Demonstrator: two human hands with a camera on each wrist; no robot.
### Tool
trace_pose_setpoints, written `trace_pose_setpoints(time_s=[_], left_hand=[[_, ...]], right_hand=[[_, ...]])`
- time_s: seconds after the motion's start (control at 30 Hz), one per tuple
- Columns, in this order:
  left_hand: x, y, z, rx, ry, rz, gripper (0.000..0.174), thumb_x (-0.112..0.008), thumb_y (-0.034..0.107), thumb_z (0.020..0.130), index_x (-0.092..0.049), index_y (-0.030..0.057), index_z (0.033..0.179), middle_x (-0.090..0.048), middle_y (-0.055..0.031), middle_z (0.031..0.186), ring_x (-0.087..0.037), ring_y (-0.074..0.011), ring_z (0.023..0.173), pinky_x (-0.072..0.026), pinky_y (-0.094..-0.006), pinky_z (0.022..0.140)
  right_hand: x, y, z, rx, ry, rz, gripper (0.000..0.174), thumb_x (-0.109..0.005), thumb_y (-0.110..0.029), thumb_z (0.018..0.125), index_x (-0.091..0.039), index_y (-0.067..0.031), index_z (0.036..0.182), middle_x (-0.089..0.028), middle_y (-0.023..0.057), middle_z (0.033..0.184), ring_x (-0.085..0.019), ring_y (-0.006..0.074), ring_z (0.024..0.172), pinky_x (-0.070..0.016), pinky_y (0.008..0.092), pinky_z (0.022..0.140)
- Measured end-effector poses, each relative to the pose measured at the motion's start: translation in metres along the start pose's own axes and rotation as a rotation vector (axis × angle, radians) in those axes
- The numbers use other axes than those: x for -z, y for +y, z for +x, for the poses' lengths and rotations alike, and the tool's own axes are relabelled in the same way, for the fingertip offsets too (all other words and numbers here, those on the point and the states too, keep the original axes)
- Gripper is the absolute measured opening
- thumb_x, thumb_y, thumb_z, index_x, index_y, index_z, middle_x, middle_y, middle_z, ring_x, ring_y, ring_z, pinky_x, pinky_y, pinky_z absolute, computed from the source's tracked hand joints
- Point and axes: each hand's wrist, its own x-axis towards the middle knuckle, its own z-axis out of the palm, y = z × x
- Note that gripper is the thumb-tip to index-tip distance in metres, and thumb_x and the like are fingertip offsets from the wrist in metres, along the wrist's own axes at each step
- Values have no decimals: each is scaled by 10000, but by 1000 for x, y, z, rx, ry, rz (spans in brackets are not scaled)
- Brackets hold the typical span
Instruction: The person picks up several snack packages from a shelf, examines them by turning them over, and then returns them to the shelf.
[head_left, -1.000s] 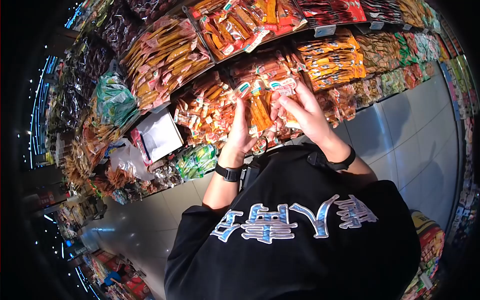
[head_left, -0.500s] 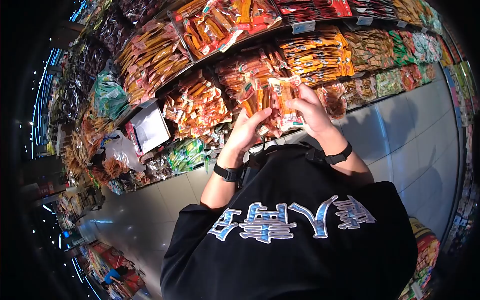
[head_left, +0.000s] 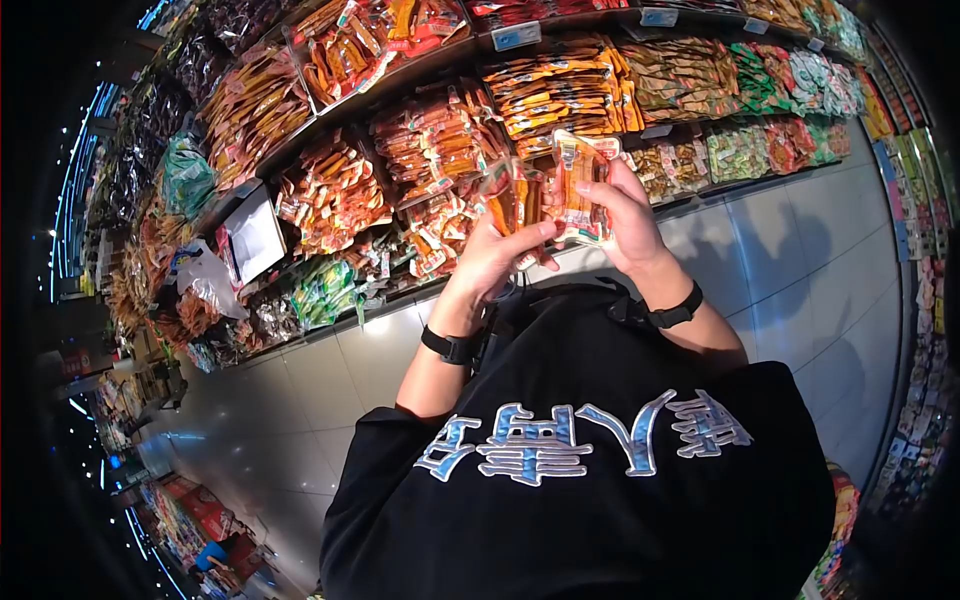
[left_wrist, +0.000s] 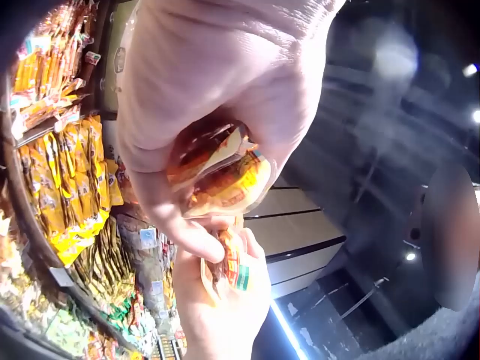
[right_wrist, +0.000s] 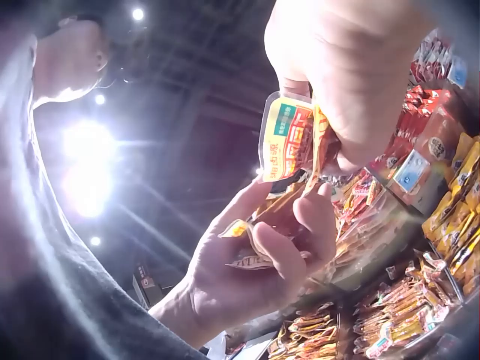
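My left hand grips vacuum-sealed snack packets with brown-orange contents, the thumb laid across them. Right beside it, my right hand pinches another clear-edged snack packet upright, thumb on its front. In the left wrist view, the left hand curls round a shiny packet, while the right hand shows just beyond. The right wrist view shows the label of the right hand's packet, green and red on pale yellow. Below it, the left hand's fingers fold over its packets.
Shelves in front hold piles of orange packets, red-brown packets and small loose packets. A white box and green packets lie to the left. Tiled floor extends at the right.
The shelves have slid left in the head view. The hands, first close together over packets, now hold packets side by side, the right hand's one turned upright with its front showing.
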Motion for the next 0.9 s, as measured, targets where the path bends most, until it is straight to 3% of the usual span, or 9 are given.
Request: trace_pose_setpoints(time_s=[0.3,0.5,0.57,0.63,0.67,0.73,0.77,0.83,0.9], left_hand=[[-33,-30,-18,-104,195,5,325,-666,-63,813,-538,-10,1107,-625,-77,917,-639,-167,754,-579,-327,612],[-15,-30,-39,-239,560,8,359,-652,17,828,-539,64,1166,-613,-4,900,-589,-97,747,-467,-253,641],[-7,-26,-49,-307,630,52,360,-646,17,835,-529,55,1174,-614,-11,885,-584,-94,737,-474,-252,632],[-4,-18,-61,-362,589,162,341,-620,5,859,-516,40,1181,-614,-21,892,-582,-95,721,-481,-250,617],[2,-17,-66,-339,538,222,345,-614,-3,858,-514,41,1185,-614,-21,893,-581,-95,716,-482,-253,618],[17,-12,-78,-281,400,372,383,-598,-30,848,-513,49,1213,-610,-19,894,-579,-88,731,-477,-251,632],[19,-12,-83,-309,380,373,361,-646,-23,835,-557,17,1183,-626,-1,938,-591,-78,840,-496,-246,768],[21,-10,-91,-286,341,531,406,-610,-62,831,-539,8,1225,-609,-9,987,-584,-79,890,-506,-264,823],[23,-10,-94,-291,364,662,487,-591,-92,816,-506,7,1285,-597,-11,1022,-575,-84,944,-506,-275,866]], right_hand=[[20,-2,-30,97,32,-140,280,-573,-27,930,-508,-13,1202,-632,72,1073,-603,127,991,-482,300,898],[28,2,-39,143,-111,-246,304,-601,-151,965,-522,-12,1222,-626,48,1003,-564,118,1013,-419,283,938],[24,4,-45,-17,-20,-192,307,-596,-232,971,-554,-1,1168,-627,55,907,-609,133,767,-496,271,701],[21,5,-41,-93,-61,-151,325,-538,-320,995,-604,-6,1050,-630,53,839,-605,133,665,-496,266,598],[19,8,-37,-101,-23,-217,391,-480,-376,1011,-626,-19,944,-632,55,798,-609,123,675,-499,259,610],[24,11,-29,-219,-105,-247,378,-484,-369,1010,-614,-18,956,-634,64,808,-610,121,678,-502,254,614],[24,12,-25,-308,-183,-236,371,-491,-368,1008,-608,-18,966,-632,63,808,-612,123,683,-503,251,618],[5,18,-23,-409,-206,-299,357,-514,-363,999,-597,-17,982,-630,65,818,-615,126,710,-506,250,612],[6,29,-20,-538,-388,-518,351,-534,-335,995,-574,-11,1124,-646,65,936,-621,115,819,-503,261,723]])
